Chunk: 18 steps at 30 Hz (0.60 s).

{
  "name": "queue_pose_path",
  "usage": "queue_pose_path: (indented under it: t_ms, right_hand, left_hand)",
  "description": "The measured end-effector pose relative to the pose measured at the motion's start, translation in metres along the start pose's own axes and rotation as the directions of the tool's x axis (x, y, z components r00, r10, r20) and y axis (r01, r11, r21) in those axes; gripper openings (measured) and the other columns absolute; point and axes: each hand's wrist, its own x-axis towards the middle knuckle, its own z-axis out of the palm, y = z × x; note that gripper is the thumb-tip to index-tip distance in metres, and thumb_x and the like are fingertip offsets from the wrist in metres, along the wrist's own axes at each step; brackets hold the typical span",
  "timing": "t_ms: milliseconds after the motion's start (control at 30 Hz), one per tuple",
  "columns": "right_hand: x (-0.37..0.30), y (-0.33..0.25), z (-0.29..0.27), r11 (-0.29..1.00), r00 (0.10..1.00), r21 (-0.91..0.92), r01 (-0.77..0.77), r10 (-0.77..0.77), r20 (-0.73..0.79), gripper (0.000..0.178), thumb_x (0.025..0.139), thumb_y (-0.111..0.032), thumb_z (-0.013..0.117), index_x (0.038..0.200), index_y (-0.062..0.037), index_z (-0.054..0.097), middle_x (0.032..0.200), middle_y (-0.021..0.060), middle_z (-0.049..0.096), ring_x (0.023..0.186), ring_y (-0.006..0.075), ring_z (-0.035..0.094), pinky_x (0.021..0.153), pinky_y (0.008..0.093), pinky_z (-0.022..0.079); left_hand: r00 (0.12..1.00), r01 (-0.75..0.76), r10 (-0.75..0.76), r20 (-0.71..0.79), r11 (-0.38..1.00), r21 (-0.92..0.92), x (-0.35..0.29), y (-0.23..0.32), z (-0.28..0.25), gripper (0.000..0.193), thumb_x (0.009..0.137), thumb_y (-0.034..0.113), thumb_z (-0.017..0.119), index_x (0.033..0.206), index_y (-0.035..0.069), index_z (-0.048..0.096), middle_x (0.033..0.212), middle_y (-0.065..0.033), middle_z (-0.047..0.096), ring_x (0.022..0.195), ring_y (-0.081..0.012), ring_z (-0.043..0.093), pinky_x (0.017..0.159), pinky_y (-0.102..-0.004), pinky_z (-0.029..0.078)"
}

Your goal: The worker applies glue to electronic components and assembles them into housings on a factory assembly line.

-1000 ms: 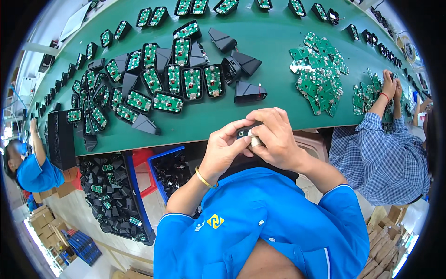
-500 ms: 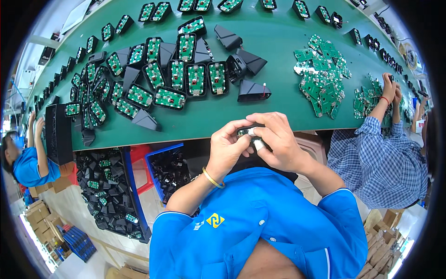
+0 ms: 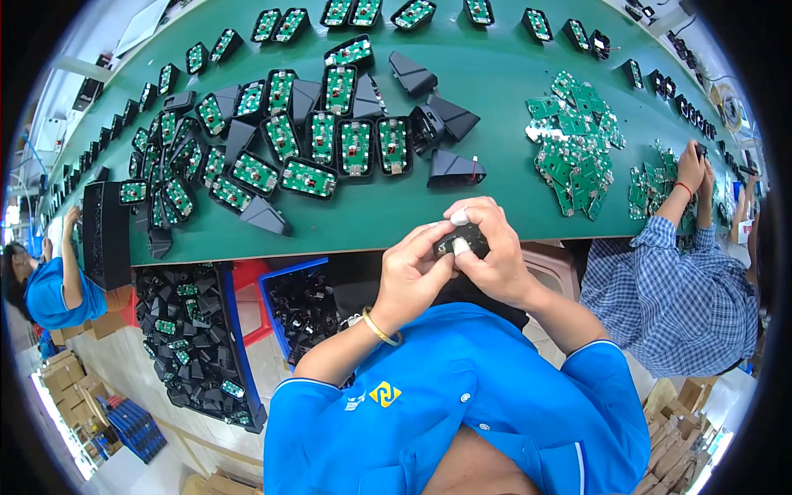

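Between both hands, just off the table's near edge, is a small black housing [image 3: 467, 236]. My left hand [image 3: 415, 268] grips its left side, with the fingers bent and the thumb against it. My right hand [image 3: 493, 252] holds the right side; white covers sit on some fingertips, and the thumb presses onto the dark face. The fingers hide much of the part. Ahead of the hands lies a loose black wedge-shaped housing [image 3: 452, 169] with a short red wire. Left of it are several black housings with green circuit boards [image 3: 355, 147] fitted in them.
A heap of bare green circuit boards [image 3: 573, 157] lies on the green table [image 3: 330, 227] to the right. Below the table's left side stand a crate of housings [image 3: 194, 346] and a blue bin of black parts [image 3: 301, 309]. Co-workers sit on both sides, one in a checked shirt [image 3: 672, 285].
The housing in my hands has been turned, so more of its dark face shows. My right thumb now presses onto it. The co-worker at the left has leaned and shifted arms.
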Motion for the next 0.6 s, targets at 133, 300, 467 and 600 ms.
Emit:
queue_pose_path:
  t_ms: [133, 300, 467, 600]
  right_hand:
    - [0.004, 0.002, 0.010, 0.999, 0.999, 0.025, 0.023, -0.022, -0.039, 0.044, 0.068, 0.002, 0.059, 0.111, -0.0057, 0.051, 0.114, 0.0137, 0.057, 0.100, 0.0261, 0.054, 0.085, 0.0352, 0.043]
    - [0.018, 0.004, 0.014, 0.993, 0.986, -0.022, 0.119, -0.121, -0.118, 0.034, 0.069, -0.004, 0.064, 0.101, -0.0050, 0.055, 0.108, 0.0112, 0.059, 0.095, 0.0259, 0.054, 0.085, 0.0349, 0.039]
    - [0.030, 0.014, -0.002, 0.826, 0.885, -0.337, 0.452, -0.464, 0.048, 0.029, 0.068, -0.006, 0.067, 0.095, -0.0049, 0.057, 0.112, 0.0128, 0.058, 0.094, 0.0259, 0.055, 0.084, 0.0362, 0.041]
    - [0.036, 0.015, -0.013, 0.765, 0.818, -0.287, 0.576, -0.538, 0.205, 0.027, 0.065, -0.006, 0.068, 0.089, -0.0037, 0.057, 0.118, 0.0149, 0.056, 0.094, 0.0266, 0.056, 0.082, 0.0389, 0.044]
  left_hand:
    - [0.986, -0.164, 0.163, 0.021, 0.959, 0.233, 0.002, -0.007, -0.006, 0.043, 0.082, -0.008, 0.056, 0.125, -0.001, 0.055, 0.108, -0.0126, 0.061, 0.080, -0.0129, 0.062, 0.063, -0.0197, 0.054]
    - [0.992, -0.126, 0.128, -0.008, 0.984, 0.128, 0.009, 0.003, -0.013, 0.045, 0.083, -0.008, 0.056, 0.128, -0.001, 0.053, 0.106, -0.0141, 0.062, 0.079, -0.0145, 0.063, 0.066, -0.0213, 0.056]
    - [0.974, 0.208, -0.224, -0.019, 0.934, -0.291, 0.008, 0.025, -0.019, 0.046, 0.084, -0.007, 0.055, 0.129, -0.002, 0.052, 0.105, -0.0156, 0.063, 0.078, -0.0156, 0.064, 0.068, -0.0220, 0.057]
    - [0.948, 0.310, -0.316, 0.042, 0.886, -0.343, 0.008, 0.027, -0.021, 0.046, 0.085, -0.006, 0.055, 0.130, -0.002, 0.051, 0.104, -0.0170, 0.063, 0.076, -0.0161, 0.064, 0.069, -0.0216, 0.057]
